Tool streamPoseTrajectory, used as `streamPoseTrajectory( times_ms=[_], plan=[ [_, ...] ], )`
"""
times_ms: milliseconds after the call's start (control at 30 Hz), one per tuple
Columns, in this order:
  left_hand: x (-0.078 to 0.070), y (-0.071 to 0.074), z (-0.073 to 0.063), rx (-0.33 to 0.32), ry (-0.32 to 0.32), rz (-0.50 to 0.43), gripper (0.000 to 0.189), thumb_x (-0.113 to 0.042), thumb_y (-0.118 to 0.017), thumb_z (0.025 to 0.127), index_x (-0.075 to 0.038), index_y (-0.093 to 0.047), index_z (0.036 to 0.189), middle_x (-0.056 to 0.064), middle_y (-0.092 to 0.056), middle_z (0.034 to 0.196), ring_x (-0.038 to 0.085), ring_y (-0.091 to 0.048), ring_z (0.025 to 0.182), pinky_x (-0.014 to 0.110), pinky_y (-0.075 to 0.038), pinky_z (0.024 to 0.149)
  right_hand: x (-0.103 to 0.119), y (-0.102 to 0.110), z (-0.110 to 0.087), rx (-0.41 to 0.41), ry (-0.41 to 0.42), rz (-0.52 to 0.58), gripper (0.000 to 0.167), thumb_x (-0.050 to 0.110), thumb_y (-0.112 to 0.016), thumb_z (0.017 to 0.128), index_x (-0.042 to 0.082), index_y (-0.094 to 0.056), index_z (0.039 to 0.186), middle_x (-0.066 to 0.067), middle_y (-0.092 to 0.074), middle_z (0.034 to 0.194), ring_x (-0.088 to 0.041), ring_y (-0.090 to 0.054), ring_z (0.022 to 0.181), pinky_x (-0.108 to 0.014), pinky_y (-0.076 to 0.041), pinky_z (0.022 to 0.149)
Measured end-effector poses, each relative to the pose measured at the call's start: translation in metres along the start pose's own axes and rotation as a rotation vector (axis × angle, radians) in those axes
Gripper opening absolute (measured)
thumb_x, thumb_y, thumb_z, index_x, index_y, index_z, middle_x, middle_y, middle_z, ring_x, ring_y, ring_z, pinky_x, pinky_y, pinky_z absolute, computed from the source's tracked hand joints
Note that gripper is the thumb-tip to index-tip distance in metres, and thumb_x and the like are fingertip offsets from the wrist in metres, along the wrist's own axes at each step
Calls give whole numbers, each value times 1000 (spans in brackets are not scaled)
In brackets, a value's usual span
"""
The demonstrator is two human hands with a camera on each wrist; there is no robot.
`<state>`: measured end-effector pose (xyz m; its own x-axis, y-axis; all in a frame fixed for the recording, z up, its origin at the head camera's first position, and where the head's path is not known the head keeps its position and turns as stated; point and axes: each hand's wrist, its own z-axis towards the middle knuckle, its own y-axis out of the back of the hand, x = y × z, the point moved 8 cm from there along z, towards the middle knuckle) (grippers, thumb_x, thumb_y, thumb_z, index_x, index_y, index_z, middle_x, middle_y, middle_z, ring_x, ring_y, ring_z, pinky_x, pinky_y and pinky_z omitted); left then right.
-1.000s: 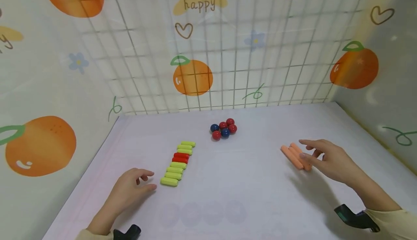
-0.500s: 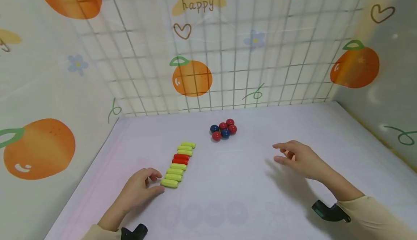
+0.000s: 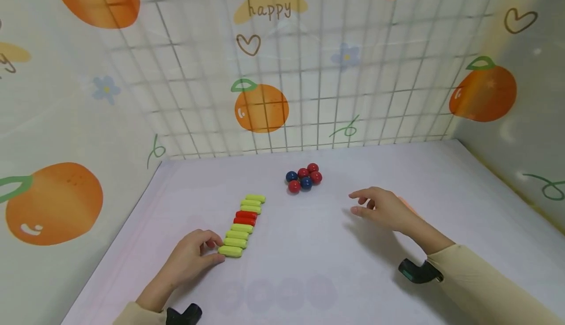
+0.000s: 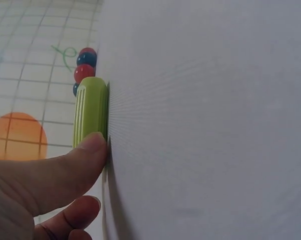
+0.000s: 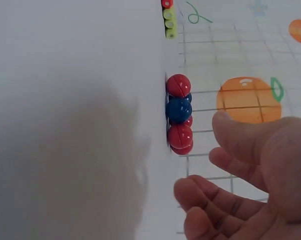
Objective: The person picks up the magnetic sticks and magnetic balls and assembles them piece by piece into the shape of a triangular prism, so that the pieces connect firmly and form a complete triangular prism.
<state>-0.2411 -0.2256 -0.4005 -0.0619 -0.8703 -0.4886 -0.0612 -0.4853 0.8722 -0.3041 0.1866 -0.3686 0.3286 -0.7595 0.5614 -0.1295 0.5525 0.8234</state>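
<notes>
A slanting row of short ribbed sticks lies left of centre in the head view, lime-green ones with two red sticks (image 3: 245, 218) among them. My left hand (image 3: 187, 256) is at the nearest lime-green stick (image 3: 230, 251), thumb and fingertips on either side of its left end. In the left wrist view the thumb overlaps the end of that stick (image 4: 92, 110). My right hand (image 3: 380, 210) hovers over the table, fingers loosely bent and holding nothing. Behind it shows a sliver of an orange stick (image 3: 409, 206), otherwise hidden by hand and wrist.
Beyond the row, a cluster of glossy red balls (image 3: 294, 187) and blue balls (image 3: 306, 183) sits near the table's back. The white tabletop (image 3: 300, 256) is bounded by a grid wall (image 3: 318, 104) behind a printed sheet, with sheets at both sides too.
My right hand has moved left, away from the orange sticks and toward the balls. My left hand has shifted right, up to the nearest lime-green stick. The sticks and balls keep their places.
</notes>
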Motion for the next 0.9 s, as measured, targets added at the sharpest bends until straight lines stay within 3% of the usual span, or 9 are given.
streamPoseTrajectory(
  times_ms=[333,567,700,900],
  plan=[
    [-4,-3,-3,2,-4,-37,25,-23,-87,72,-20,-70,91,-3,-58,87,13,-47,78,24,-39,67,-9,-8,54,-23,-71,112,47,28,-72,89,6,-62,129,-13,-65,104,-22,-60,88,-29,-47,71],
    [-6,-8,-12,29,36,-35,23,-24,-87,71,-23,-70,85,-4,-58,87,13,-47,80,24,-40,69,-16,-16,82,-10,-109,201,57,26,-75,87,9,-53,137,-18,-59,113,-26,-58,92,-29,-45,73],
    [-7,-9,-19,51,48,-38,23,-24,-88,70,-24,-70,84,-5,-58,87,12,-47,81,23,-41,69,-11,-29,98,41,-50,240,63,21,-77,85,12,-50,140,-19,-54,113,-22,-53,82,-29,-43,71],
    [-17,-13,-25,72,-20,-85,24,-28,-88,70,-26,-69,84,-7,-57,87,11,-47,80,21,-40,68,-7,-41,114,83,32,208,64,15,-78,83,17,-52,141,-18,-51,107,-20,-47,72,-31,-40,69]
  ],
)
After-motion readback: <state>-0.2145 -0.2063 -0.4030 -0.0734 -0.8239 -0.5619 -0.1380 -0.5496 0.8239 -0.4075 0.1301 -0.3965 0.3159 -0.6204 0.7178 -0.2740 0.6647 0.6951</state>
